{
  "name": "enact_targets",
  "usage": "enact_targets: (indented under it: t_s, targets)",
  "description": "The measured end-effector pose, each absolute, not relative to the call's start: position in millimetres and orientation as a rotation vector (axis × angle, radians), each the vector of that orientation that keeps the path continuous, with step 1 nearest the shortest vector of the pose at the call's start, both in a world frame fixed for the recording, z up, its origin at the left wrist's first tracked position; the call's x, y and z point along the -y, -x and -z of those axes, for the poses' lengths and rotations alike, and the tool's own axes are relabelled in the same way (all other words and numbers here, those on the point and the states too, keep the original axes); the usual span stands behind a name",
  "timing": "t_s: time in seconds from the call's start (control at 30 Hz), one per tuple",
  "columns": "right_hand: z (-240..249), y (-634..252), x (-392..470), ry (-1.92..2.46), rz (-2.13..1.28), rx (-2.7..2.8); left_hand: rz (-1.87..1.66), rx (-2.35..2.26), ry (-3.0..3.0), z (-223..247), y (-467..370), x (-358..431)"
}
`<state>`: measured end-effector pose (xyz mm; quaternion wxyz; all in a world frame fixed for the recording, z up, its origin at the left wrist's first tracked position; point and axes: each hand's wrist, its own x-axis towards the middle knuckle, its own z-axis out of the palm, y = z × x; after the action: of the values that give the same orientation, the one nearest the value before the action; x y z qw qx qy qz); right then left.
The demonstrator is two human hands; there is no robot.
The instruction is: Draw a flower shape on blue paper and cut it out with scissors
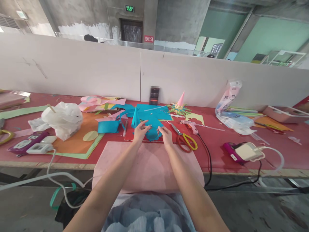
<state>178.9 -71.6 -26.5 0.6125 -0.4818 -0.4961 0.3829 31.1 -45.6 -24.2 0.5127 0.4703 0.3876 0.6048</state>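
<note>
Between my two hands is a blue paper cut-out (154, 132) with a scalloped edge, just beyond the pink pad at the table's front. My left hand (141, 132) pinches its left side, thumb and fingers together. On the opposite side, my right hand (165, 134) grips the right edge with its fingertips. A blue paper cone (135, 118) stands at the left, close to my left fingers. Scissors (184, 138) with red and yellow handles lie to the right of my right hand. Behind them rests a pink glue gun (191, 125) with a black cord.
A pink cone with a fringed base (180, 104) stands at the back. Blue sheets (156, 111) and paper scraps spread leftward. Crumpled white plastic (62, 119) and a purple power strip (30, 143) lie left; another power strip (233, 153) is right. A white partition (96, 71) borders the table.
</note>
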Motion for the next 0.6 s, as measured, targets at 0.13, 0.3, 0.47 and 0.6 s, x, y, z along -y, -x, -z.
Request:
enact_targets:
  t_s: [0.13, 0.3, 0.47, 0.6]
  targets:
    - [24.6, -178.5, 72.6, 1.109, -0.895, 1.145, -1.498, -0.948, -1.168, 25.7, -30.6, 43.3]
    - [22.5, -178.0, 74.8, 1.123, -0.876, 1.159, -1.524, -0.926, -1.172, 24.5, -30.9, 43.6]
    - [23.7, -177.3, 73.9, 1.102, -0.878, 1.158, -1.553, -0.862, -1.133, 21.7, -31.4, 45.0]
    - [21.9, -176.4, 75.4, 1.085, -0.902, 1.142, -1.552, -0.785, -1.109, 24.6, -31.5, 43.0]
